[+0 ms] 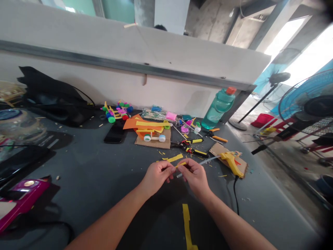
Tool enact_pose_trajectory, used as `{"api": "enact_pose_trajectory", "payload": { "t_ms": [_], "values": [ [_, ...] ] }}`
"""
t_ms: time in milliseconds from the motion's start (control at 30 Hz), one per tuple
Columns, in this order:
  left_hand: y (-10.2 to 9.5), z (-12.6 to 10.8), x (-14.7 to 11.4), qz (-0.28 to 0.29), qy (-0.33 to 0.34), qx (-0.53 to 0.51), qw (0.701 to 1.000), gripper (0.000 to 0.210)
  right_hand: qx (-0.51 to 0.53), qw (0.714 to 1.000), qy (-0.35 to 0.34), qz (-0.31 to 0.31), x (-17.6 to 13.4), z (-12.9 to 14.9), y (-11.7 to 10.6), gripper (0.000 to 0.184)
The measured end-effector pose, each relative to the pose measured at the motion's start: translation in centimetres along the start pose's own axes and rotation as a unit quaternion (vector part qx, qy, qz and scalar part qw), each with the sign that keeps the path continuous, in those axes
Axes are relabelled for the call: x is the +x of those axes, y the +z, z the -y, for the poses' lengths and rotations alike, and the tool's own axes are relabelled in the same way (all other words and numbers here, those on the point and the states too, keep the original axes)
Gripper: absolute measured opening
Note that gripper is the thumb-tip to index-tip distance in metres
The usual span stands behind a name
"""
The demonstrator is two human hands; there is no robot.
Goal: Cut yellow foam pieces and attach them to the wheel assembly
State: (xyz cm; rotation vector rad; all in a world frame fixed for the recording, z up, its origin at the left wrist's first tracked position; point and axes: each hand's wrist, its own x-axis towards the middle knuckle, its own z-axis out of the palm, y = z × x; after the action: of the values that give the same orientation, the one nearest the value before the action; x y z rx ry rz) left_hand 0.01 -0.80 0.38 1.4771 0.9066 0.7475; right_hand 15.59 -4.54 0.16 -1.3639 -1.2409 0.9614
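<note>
Left hand (pixel 158 174) and right hand (pixel 194 175) are pinching a small yellow strip (pixel 181 165) above the grey tabletop (pixel 101 180). Toy car (pixel 153 134) is standing on cardboard (pixel 166 143), wheels (pixel 162 138) apparently fitted; strip not yet attached.

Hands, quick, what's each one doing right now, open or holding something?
Left hand: closed, fingertips pinched at one end of a small yellow strip.
Right hand: closed, pinching the same strip.

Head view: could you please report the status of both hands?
Left hand and right hand together, pinching small yellow piece. Pale stick close beside right hand. Glue gun farther right.
</note>
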Motion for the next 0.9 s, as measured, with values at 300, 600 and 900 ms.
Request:
{"api": "enact_pose_trajectory", "payload": {
  "t_ms": [300,600,900],
  "values": [
    [0.16,0.09,-0.27,0.010,0.004,-0.010,1.000,0.030,-0.016,1.000,-0.016,-0.005,-0.19,0.04,-0.28,0.025],
    [0.18,0.32,-0.09,0.013,-0.028,-0.074,0.997,0.032,-0.117,0.991,-0.067,0.011,-0.41,0.24,-0.18,0.025],
    [0.03,0.16,-0.04,0.050,-0.064,-0.193,0.978,0.031,-0.049,0.998,-0.035,0.013,-0.33,0.44,-0.14,0.024]
  ]
}}
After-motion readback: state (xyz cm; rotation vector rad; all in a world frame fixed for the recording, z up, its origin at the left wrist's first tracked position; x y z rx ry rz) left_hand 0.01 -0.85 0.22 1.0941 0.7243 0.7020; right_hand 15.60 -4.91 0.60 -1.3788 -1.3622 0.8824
